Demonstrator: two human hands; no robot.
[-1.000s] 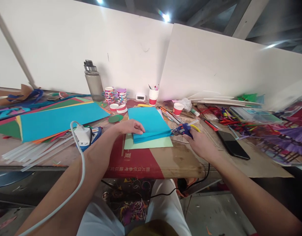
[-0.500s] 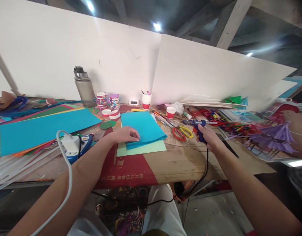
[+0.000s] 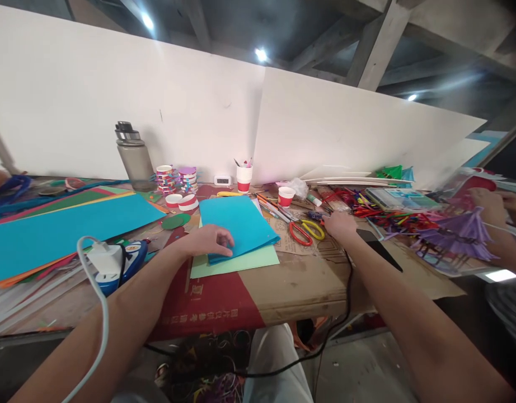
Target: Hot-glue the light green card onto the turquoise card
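My left hand (image 3: 214, 242) rests at the lower left edge of a folded sheet of blue paper (image 3: 237, 221), its fingers loosely bent and the thumb apart. Under the blue paper a light green sheet (image 3: 258, 258) sticks out at the front. My right hand (image 3: 341, 225) is closed round a blue hot glue gun (image 3: 315, 214), mostly hidden behind the hand, low over the table. A black cord (image 3: 349, 280) hangs from there past the table edge. Scissors with red and yellow handles (image 3: 302, 233) lie just left of that hand.
Behind stand a water bottle (image 3: 134, 159), decorated cup stacks (image 3: 164, 178), a small clock (image 3: 223, 180) and paper cups (image 3: 286, 196). Blue sheets (image 3: 73, 229) and a white plug (image 3: 104, 258) are left. A dark phone-like slab (image 3: 378, 246), purple paper umbrellas (image 3: 455, 232) and another person's hands (image 3: 488, 204) are right.
My right hand has moved forward and slightly left with the glue gun, turning so that it covers most of it. My left hand stays on the blue paper. The view has shifted slightly.
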